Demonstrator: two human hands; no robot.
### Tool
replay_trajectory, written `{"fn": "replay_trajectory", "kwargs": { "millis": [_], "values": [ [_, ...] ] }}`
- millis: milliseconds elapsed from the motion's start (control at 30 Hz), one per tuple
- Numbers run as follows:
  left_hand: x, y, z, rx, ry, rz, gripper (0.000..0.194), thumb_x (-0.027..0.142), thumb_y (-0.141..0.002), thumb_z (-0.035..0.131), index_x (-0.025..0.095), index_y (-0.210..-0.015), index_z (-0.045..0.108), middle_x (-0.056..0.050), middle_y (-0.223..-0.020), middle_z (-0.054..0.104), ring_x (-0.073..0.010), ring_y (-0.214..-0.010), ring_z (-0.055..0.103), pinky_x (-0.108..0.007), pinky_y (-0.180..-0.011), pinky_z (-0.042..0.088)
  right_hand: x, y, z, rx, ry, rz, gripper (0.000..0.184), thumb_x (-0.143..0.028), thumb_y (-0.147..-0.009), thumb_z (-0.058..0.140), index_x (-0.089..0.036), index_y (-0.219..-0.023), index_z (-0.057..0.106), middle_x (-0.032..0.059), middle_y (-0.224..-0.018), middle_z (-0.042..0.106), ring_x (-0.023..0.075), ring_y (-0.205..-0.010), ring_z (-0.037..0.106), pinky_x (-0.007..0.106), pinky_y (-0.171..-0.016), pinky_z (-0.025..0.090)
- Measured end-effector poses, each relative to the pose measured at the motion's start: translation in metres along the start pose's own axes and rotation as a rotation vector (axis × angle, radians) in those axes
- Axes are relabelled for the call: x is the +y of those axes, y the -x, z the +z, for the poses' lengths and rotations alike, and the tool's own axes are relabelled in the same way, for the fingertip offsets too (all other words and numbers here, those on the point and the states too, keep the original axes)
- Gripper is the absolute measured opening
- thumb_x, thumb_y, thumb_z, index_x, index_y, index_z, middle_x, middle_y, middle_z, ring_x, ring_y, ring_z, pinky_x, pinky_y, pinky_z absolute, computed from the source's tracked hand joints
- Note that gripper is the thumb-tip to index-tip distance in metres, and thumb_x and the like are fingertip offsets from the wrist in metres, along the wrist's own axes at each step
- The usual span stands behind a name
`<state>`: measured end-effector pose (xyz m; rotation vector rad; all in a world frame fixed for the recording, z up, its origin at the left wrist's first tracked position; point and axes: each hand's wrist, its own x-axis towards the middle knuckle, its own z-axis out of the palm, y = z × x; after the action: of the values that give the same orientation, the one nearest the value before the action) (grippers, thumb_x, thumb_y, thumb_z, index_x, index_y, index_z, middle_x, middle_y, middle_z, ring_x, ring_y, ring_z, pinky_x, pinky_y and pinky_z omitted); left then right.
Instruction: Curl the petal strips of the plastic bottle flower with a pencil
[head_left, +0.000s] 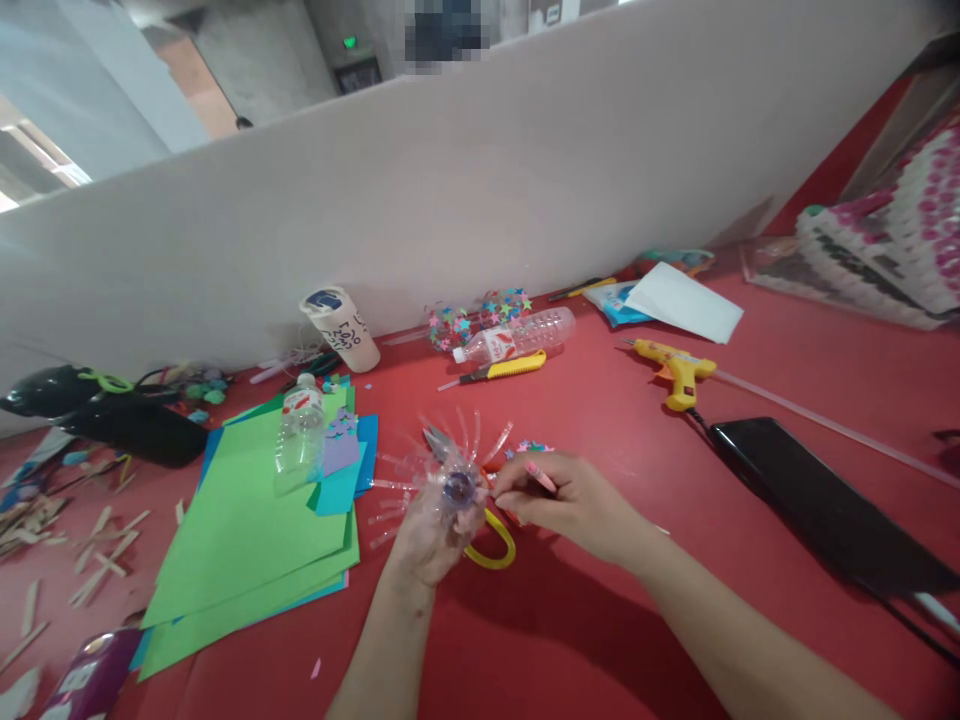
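Note:
My left hand (442, 535) is wrapped around the neck of a cut clear plastic bottle (460, 488). Its wall is slit into thin strips that fan outward, and the round mouth faces me. Close against it on the right, my right hand (559, 500) is closed in a pinch at the bottle's edge. A short pink pen-like stick (540, 477) pokes out between its fingers; its tip is hidden. Beneath both hands lie scissors (495, 550) with a yellow handle loop, partly covered. Colourful star pieces (532, 449) rest just behind my right hand.
Green paper sheets (247, 510) lie left, bearing a clear bottle (298, 440). Farther back are a paper cup (345, 330), another bottle (525, 338) and a yellow utility knife (514, 367). At right are a yellow glue gun (679, 372) and a black power bank-like slab (817, 500).

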<state>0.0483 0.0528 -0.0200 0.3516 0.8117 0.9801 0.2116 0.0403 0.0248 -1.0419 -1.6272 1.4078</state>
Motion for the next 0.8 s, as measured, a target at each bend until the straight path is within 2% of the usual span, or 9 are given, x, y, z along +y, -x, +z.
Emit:
{"fn": "replay_trajectory", "kwargs": {
  "millis": [100, 200, 333, 533, 667, 800],
  "values": [
    [0.0010, 0.0006, -0.0015, -0.055, -0.015, 0.004, 0.016, 0.023, -0.075, 0.056, 0.010, -0.065, 0.055, 0.000, -0.055, 0.052, -0.0014, -0.038, 0.038, -0.010, -0.033, 0.030, 0.0009, 0.0001, -0.0005, -0.009, 0.003, -0.010, 0.007, -0.016, -0.071, 0.052, -0.015, -0.068, 0.059, -0.0034, -0.058, 0.051, 0.0087, -0.052, 0.044, 0.019, -0.050, 0.035],
    [0.0017, 0.0003, -0.0026, -0.062, -0.029, -0.011, 0.017, 0.024, -0.077, 0.054, 0.010, -0.067, 0.056, -0.001, -0.055, 0.052, -0.0013, -0.038, 0.038, -0.010, -0.034, 0.030, 0.0032, 0.0001, -0.0006, -0.007, 0.040, -0.009, 0.008, -0.017, -0.072, 0.052, -0.015, -0.068, 0.059, -0.0037, -0.057, 0.050, 0.0082, -0.050, 0.043, 0.019, -0.048, 0.034],
    [0.0017, 0.0002, -0.0018, -0.035, -0.064, 0.015, 0.018, 0.027, -0.076, 0.055, 0.011, -0.067, 0.056, -0.001, -0.058, 0.053, -0.0018, -0.039, 0.039, -0.011, -0.034, 0.031, 0.0049, 0.0003, -0.0008, -0.019, 0.081, 0.001, 0.011, -0.021, -0.074, 0.052, -0.015, -0.067, 0.058, -0.0037, -0.056, 0.047, 0.0080, -0.049, 0.042, 0.019, -0.046, 0.033],
    [-0.0022, -0.0024, -0.0022, 0.026, -0.112, 0.097, 0.012, 0.023, -0.068, 0.064, 0.013, -0.068, 0.056, 0.002, -0.059, 0.054, -0.0034, -0.043, 0.044, -0.012, -0.036, 0.033, 0.0024, 0.0004, -0.0001, -0.007, 0.008, 0.043, 0.007, -0.018, -0.073, 0.053, -0.017, -0.068, 0.058, -0.0041, -0.054, 0.047, 0.0085, -0.049, 0.042, 0.019, -0.047, 0.033],
    [-0.0049, -0.0065, -0.0041, 0.048, -0.102, 0.107, 0.016, 0.027, -0.069, 0.063, 0.013, -0.067, 0.056, 0.002, -0.056, 0.052, -0.0031, -0.040, 0.041, -0.013, -0.034, 0.032, 0.0013, -0.0001, 0.0001, -0.012, 0.000, 0.055, 0.007, -0.020, -0.073, 0.053, -0.016, -0.073, 0.059, -0.0038, -0.055, 0.047, 0.0093, -0.051, 0.044, 0.020, -0.048, 0.034],
    [-0.0045, -0.0070, -0.0055, 0.052, -0.097, 0.147, 0.013, 0.025, -0.071, 0.062, 0.013, -0.073, 0.058, 0.000, -0.060, 0.056, -0.0043, -0.044, 0.045, -0.012, -0.036, 0.035, 0.0009, 0.0009, -0.0007, -0.004, 0.003, 0.029, 0.010, -0.017, -0.071, 0.054, -0.017, -0.079, 0.059, -0.0038, -0.058, 0.048, 0.0093, -0.052, 0.044, 0.021, -0.050, 0.035]
  ]
}}
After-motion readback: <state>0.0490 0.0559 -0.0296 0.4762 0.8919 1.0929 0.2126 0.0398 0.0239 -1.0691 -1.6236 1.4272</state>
